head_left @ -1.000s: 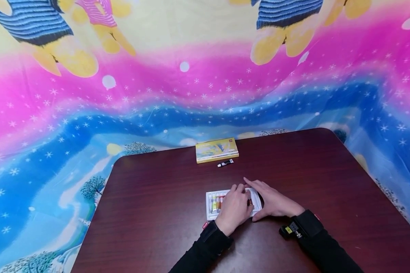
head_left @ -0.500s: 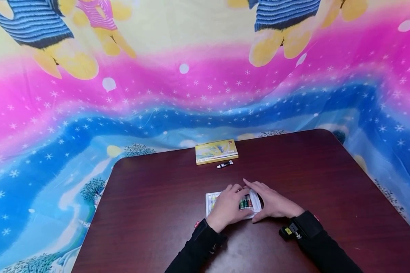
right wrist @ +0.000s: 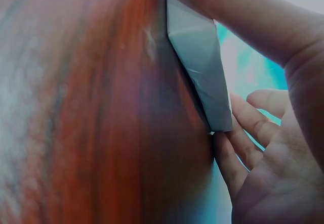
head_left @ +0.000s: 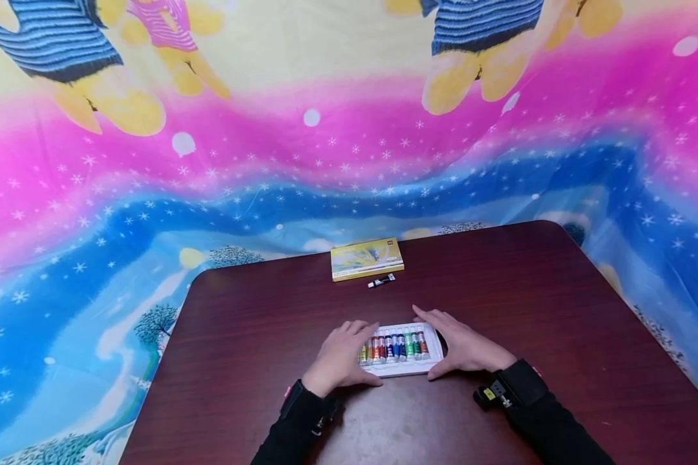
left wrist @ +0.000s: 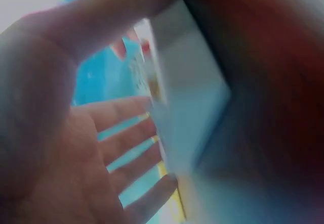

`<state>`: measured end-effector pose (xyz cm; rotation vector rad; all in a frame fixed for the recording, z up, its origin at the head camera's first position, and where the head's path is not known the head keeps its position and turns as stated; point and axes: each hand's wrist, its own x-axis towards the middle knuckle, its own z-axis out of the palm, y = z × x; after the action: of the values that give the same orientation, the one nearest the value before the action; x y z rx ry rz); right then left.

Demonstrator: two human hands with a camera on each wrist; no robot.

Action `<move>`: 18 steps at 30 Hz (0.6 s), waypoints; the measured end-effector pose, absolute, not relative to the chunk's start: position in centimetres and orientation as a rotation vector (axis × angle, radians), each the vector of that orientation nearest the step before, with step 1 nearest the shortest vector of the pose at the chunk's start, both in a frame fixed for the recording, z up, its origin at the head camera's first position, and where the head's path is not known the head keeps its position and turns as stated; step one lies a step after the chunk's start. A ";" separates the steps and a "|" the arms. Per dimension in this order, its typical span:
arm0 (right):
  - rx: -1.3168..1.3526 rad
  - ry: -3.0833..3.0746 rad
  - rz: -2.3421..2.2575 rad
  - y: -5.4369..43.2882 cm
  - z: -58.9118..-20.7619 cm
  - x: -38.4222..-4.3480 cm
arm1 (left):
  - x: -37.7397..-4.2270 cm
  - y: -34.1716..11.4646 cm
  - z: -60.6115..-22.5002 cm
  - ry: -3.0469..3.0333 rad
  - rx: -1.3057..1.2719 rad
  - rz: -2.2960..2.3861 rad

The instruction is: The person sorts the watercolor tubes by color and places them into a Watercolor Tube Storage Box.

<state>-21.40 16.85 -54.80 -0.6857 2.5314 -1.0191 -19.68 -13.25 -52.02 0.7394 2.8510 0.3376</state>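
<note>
A white tray (head_left: 404,370) holds several coloured paint tubes (head_left: 398,345) side by side on the table. My left hand (head_left: 338,355) spans its left end, fingers along the far side, thumb near the front edge. The left wrist view shows those fingers (left wrist: 129,138) spread and fairly straight beside the tray's blurred side; whether they press it I cannot tell. At the right end my right hand (head_left: 468,342) holds the tray between thumb and fingers. In the right wrist view, the thumb (right wrist: 243,11) and fingertips lie against the tray's side (right wrist: 202,72).
A yellow paint box (head_left: 368,259) lies near the back edge of the dark red-brown table (head_left: 256,349). One loose black-and-white tube (head_left: 381,280) lies in front of the box. A patterned cloth (head_left: 302,155) hangs behind the table.
My left hand has slid left from over the tubes to the tray's left end, uncovering most of the row. The right hand stays at the right end.
</note>
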 end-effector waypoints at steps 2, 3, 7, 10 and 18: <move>-0.681 2.526 -1.023 16.9 -54.8 -21.4 | -19.7 -14.5 -52.3 2.834 0.729 0.411; -0.682 2.526 -1.025 16.9 -54.8 -21.4 | -19.7 -15.0 -52.4 2.825 0.728 0.449; -0.705 2.540 -1.020 16.8 -54.8 -21.3 | -19.9 -16.5 -52.9 2.782 0.756 0.585; -0.734 2.553 -1.007 16.7 -54.8 -21.3 | -20.1 -17.0 -53.4 2.759 0.785 0.657; -0.825 2.551 -1.012 16.8 -54.1 -22.0 | -20.4 -17.1 -54.0 2.726 0.782 0.743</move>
<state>-22.02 16.82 -54.15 -0.8248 2.5514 -1.0121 -20.43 -17.10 -54.05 0.7819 2.7263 0.7427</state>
